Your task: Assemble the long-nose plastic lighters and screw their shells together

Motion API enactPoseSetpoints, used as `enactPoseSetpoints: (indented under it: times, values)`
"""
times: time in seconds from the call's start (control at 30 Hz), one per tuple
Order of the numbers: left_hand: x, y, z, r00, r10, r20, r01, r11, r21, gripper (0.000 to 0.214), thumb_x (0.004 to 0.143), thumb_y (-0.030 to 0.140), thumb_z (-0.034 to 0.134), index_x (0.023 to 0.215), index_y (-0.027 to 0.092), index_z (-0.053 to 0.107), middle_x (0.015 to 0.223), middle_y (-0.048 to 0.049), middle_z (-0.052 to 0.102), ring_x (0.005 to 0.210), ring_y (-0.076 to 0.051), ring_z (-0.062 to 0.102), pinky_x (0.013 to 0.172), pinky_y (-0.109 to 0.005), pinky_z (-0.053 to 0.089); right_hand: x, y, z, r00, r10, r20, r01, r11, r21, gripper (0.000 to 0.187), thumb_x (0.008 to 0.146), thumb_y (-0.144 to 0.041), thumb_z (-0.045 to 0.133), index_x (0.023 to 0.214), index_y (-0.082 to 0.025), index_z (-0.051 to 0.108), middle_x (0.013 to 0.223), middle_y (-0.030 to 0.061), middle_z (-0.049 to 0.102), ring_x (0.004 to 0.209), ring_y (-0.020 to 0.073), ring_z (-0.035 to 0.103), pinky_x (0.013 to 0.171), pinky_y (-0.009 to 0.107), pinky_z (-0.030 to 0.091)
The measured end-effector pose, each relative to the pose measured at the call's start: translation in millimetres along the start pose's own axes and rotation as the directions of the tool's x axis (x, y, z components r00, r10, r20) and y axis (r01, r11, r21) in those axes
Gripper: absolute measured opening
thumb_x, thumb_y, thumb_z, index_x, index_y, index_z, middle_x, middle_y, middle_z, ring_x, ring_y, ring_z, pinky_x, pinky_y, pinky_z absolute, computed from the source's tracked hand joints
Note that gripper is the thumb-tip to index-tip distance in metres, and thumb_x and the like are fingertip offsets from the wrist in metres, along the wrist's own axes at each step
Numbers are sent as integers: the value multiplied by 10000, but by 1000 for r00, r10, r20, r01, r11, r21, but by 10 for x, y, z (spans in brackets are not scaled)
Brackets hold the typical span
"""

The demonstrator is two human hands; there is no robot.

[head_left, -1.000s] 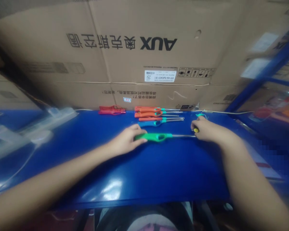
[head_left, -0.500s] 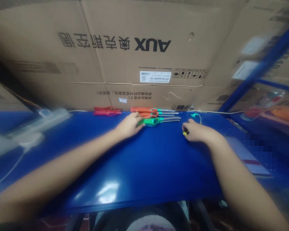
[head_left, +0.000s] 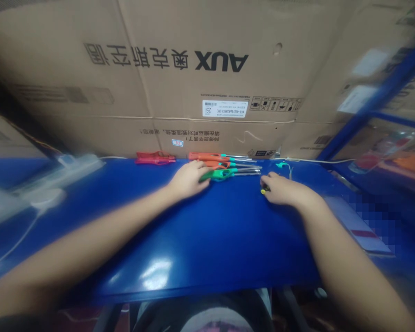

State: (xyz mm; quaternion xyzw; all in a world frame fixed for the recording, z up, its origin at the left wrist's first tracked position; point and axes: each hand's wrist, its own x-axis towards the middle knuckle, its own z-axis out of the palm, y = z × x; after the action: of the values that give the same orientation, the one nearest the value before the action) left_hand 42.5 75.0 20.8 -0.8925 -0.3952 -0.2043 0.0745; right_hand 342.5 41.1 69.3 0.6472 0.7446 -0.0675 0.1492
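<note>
My left hand (head_left: 186, 180) rests on the blue table (head_left: 207, 240) with its fingers closed on the handle end of a green long-nosed lighter (head_left: 221, 174). That lighter lies against a row of orange lighters (head_left: 210, 158) near the table's back edge. My right hand (head_left: 280, 190) lies curled on the table to the right, pinching a small yellow and black object (head_left: 263, 190). A small teal piece with a thin string (head_left: 282, 165) sits just beyond that hand.
A red tool (head_left: 155, 158) lies left of the lighters. A large AUX cardboard box (head_left: 207, 74) forms a wall behind the table. Blurred white objects and a cable (head_left: 44, 189) lie at the left. A blue shelf frame (head_left: 373, 97) and paper (head_left: 356, 226) stand at the right.
My left hand has pushed the green lighter from the table's middle back against the row of lighters. My right hand has let go of its metal tip and moved slightly left, holding the yellow object.
</note>
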Motion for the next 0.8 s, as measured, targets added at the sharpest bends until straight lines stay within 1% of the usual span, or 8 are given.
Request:
enactPoseSetpoints:
  times: [0.1,0.2,0.33,0.4,0.57,0.67,0.8]
  values:
    - [1,-18,31,1000,3,2,-3,1000,11,341,975,306,555,1278,191,660,1112,-116,685,1024,-266,643,894,-402,530,-7,-20,2,1000,-2,-15,2,1000,-9,292,918,-220,480,1179,-175,606,1222,160,549,1030,318,607,753,366,438]
    - [14,-37,51,1000,-6,5,6,1000,24,313,996,308,533,1243,190,685,1081,-120,684,1013,-266,644,881,-397,531,-19,-25,-8,1000,-16,-14,16,1000,-5,271,912,-203,474,1136,-177,625,1184,150,573,1002,297,615,742,348,434]
    - [46,-48,45,1000,-25,-6,25,999,41,314,997,303,528,1239,188,691,1060,-117,676,1012,-268,634,873,-388,528,-30,-15,-29,999,-33,1,33,999,4,230,851,-135,508,1016,-183,659,1076,116,619,898,237,629,695,305,421]
    - [58,-47,33,999,-33,-14,34,998,51,314,992,310,532,1230,188,696,1044,-116,667,1002,-271,625,863,-391,525,-32,-14,-40,1000,-30,2,30,1000,-2,219,831,-120,518,979,-172,671,1057,121,628,868,232,626,673,299,411]
    - [59,-31,10,999,-43,-19,44,997,68,279,954,303,574,1167,193,717,1050,-118,652,1002,-281,608,854,-401,514,-31,-15,-67,999,-37,-5,37,999,-18,187,853,-119,492,883,-149,675,987,135,647,848,231,617,673,299,396]
    - [49,-17,1,999,-40,-21,42,997,64,282,940,316,590,1167,194,705,1062,-115,655,994,-274,612,844,-395,513,-24,-3,-67,999,-35,-26,35,999,-16,184,862,-121,489,900,-166,663,1006,115,637,841,215,615,671,293,391]
    - [23,9,-34,998,-35,-43,37,998,56,281,945,316,578,1173,197,691,1080,-107,660,1012,-266,610,858,-388,510,-6,25,-45,999,18,-49,-19,1000,-15,208,851,-140,516,1013,-199,632,1141,103,561,780,194,609,627,298,385]
